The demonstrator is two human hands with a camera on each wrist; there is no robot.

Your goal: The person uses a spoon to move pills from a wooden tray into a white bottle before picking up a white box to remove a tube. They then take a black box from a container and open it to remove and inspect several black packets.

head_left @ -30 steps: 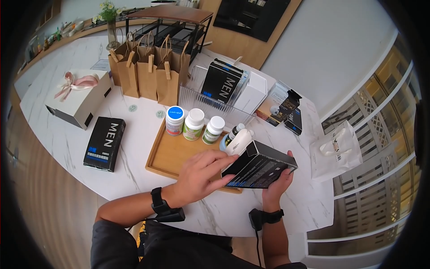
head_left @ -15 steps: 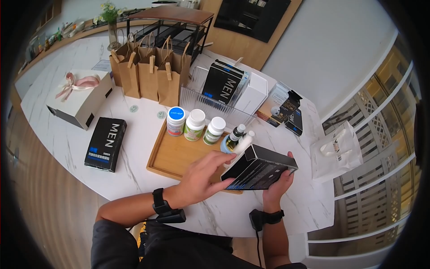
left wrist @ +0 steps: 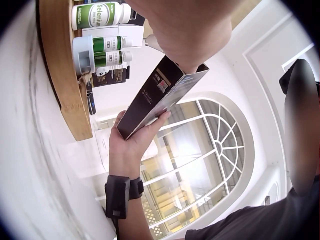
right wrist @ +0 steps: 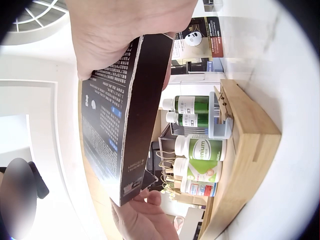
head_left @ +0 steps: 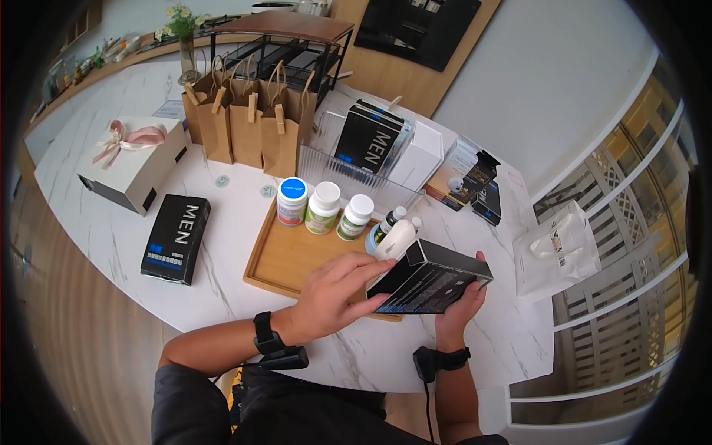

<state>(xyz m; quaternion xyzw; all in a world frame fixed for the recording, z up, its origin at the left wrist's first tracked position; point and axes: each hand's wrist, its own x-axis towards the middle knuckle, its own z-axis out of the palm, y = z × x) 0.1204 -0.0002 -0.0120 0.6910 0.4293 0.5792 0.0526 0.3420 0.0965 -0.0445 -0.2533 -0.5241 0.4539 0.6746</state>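
Note:
A black cardboard box (head_left: 437, 278) with fine printed text is held tilted above the front right of the wooden tray. My right hand (head_left: 461, 302) grips its right end, thumb along the printed face and fingers behind. At the other end is my left hand (head_left: 337, 289), its thumb at the lower edge and index finger at the upper edge. A white rounded piece (head_left: 395, 239) shows just beyond that index fingertip, partly hidden by the box. In the right wrist view, the left fingers (right wrist: 154, 198) are close against the box's end.
The tray (head_left: 282, 259) bears several white-capped bottles (head_left: 323, 206) and small green bottles. A clear bin (head_left: 356, 178) with boxes stands behind. Another black MEN box (head_left: 175, 239) and a ribboned white box (head_left: 133, 163) lie left, paper bags (head_left: 248, 130) behind, a white bag (head_left: 556, 248) right.
The white piece beside the box turned narrower half a second ago, uncovering the green bottles, then swung back broad side on. Both hands and the box stay nearly in place.

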